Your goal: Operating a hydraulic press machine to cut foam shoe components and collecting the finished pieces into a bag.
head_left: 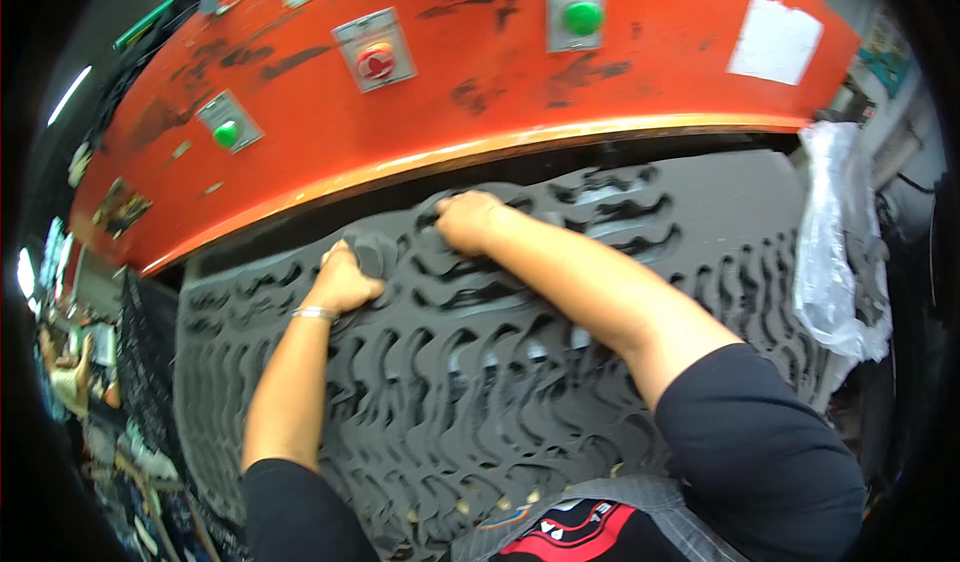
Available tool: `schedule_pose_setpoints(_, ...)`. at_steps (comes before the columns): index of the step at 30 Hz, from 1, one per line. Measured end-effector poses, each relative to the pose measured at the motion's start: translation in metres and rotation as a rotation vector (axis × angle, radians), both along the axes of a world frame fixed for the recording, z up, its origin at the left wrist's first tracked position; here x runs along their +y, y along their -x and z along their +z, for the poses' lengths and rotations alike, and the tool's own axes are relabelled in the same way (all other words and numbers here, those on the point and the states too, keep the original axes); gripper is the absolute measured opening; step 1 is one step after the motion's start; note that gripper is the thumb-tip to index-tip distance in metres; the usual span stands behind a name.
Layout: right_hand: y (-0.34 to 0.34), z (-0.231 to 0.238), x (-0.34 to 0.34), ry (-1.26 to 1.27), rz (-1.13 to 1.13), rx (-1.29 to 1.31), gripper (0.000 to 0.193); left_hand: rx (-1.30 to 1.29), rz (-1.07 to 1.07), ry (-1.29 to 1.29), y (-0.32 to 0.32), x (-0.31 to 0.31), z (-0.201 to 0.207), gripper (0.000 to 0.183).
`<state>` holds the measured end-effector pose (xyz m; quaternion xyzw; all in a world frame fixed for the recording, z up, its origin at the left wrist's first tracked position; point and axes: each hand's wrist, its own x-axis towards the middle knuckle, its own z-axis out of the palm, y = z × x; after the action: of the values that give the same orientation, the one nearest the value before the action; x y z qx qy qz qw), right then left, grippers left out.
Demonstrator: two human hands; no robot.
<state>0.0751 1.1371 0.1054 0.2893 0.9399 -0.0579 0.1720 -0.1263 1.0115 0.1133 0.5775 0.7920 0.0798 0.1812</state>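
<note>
A wide dark grey foam sheet lies before me, cut through with rows of curved, sole-like openings. My left hand, with a bracelet at the wrist, is closed round a small stack of dark grey cut foam pieces above the sheet's far left part. Farther over to the right, my right hand reaches to the sheet's far edge with its fingers curled down at an opening. What those fingers hold, if anything, is hidden.
Beyond the sheet stands an orange machine panel with a red button between two green buttons. A clear plastic bag hangs at the sheet's right end. Black plastic and another person are at the left.
</note>
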Motion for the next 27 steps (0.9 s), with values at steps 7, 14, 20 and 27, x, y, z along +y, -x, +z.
schedule_pose_setpoints(7,0.008,0.006,0.000,-0.080,0.000,-0.086,0.037,-1.627,0.520,-1.038,0.100,-0.078,0.024,0.031)
schedule_pose_setpoints(14,0.005,0.008,0.003,-0.103,0.080,-0.032,0.026,-1.433,0.584,-1.166,0.119,-0.126,0.087,0.042)
schedule_pose_setpoints(20,-0.017,-0.004,0.009,-0.156,0.144,0.257,0.023,-0.710,0.131,-0.653,0.120,-0.149,0.098,0.049)
schedule_pose_setpoints(27,-0.020,0.004,0.013,-0.078,0.348,0.258,0.030,0.014,-0.192,0.239,0.008,-0.042,0.025,0.043)
